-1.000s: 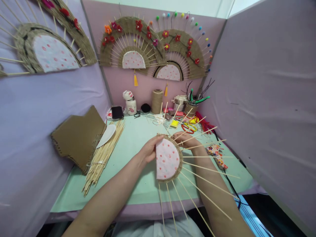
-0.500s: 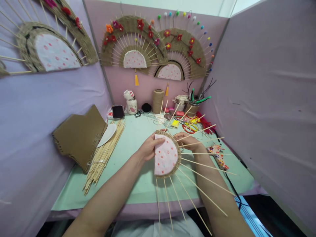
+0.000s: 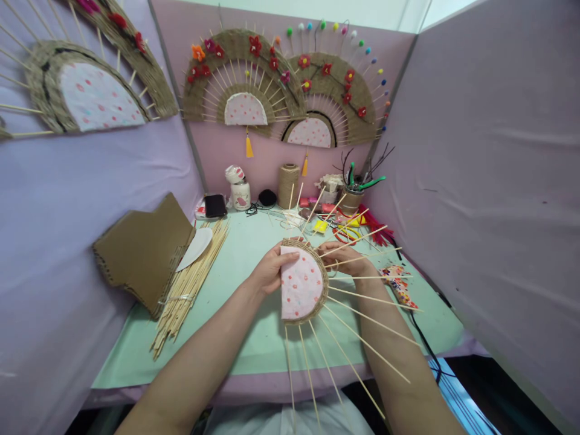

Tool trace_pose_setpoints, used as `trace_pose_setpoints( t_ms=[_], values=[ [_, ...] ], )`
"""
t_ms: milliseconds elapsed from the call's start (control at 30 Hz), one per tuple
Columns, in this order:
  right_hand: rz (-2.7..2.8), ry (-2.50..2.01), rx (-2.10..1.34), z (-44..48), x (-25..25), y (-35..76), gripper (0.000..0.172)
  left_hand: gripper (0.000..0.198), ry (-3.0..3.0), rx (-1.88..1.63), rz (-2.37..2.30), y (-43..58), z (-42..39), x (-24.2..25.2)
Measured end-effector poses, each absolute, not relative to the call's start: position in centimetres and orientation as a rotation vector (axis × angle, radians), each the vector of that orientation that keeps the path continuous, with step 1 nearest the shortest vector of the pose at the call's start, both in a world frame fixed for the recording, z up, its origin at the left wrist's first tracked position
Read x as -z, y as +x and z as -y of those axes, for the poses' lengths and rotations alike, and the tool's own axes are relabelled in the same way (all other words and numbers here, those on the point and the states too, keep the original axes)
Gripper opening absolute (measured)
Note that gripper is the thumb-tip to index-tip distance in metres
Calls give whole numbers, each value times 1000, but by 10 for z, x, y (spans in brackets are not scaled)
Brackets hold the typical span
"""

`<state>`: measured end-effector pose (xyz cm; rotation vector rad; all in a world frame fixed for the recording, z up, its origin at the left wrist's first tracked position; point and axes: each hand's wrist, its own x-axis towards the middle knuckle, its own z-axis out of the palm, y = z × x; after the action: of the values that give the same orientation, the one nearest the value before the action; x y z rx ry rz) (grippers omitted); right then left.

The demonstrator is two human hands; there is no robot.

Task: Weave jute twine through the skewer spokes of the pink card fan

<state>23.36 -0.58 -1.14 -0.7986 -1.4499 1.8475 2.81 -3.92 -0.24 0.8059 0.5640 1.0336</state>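
Observation:
My left hand (image 3: pixel 269 269) grips a half-round fan (image 3: pixel 301 284) by its flat edge, thumb on the white face with pink-red dots. A band of brown twine (image 3: pixel 324 287) runs along its curved rim. Thin bamboo sticks (image 3: pixel 362 297) spread out from that rim to the right and down. Behind the upper sticks, my right hand (image 3: pixel 342 257) is closed at the rim, its fingers pinched together and partly hidden. A small loop of twine shows beneath them.
On the left lie a bundle of bamboo sticks (image 3: pixel 193 290) and brown cardboard (image 3: pixel 145 248). Along the back stand a jar (image 3: pixel 240 194), a twine spool (image 3: pixel 289 186) and a pot with pliers (image 3: pixel 353 196). Scissors (image 3: pixel 347 234) and a floral-wrapped tool (image 3: pixel 399 287) lie right. Finished fans (image 3: pixel 244 45) hang behind.
The fan and its sticks have shifted slightly left and turned a little. My right hand has moved slightly left along with it. Both hands keep their places at the fan.

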Motion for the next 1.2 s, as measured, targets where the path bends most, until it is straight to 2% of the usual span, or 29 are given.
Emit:
trace_pose_setpoints(
  t_ms=[200, 333, 567, 700, 867, 1200],
  values=[
    [1365, -660, -1820, -1, 8, 239, 30, 37, 783, -1098, -613, 13, 30, -5],
    [1152, -698, -1731, -10, 4, 247, 36, 35, 791, -1022, -667, -8, 21, -8],
    [994, -696, -1484, -20, 2, 255, 24, 34, 800, -897, -713, -17, 19, -6],
    [971, -682, -1327, -18, 0, 253, 26, 31, 815, -867, -750, -16, 19, -4],
    [963, -587, -1167, -18, 2, 250, 29, 39, 791, -930, -775, -17, 16, -5],
    [980, -813, -1461, -26, 13, 249, 38, 33, 770, -1156, -679, -22, 12, -10]
  ],
)
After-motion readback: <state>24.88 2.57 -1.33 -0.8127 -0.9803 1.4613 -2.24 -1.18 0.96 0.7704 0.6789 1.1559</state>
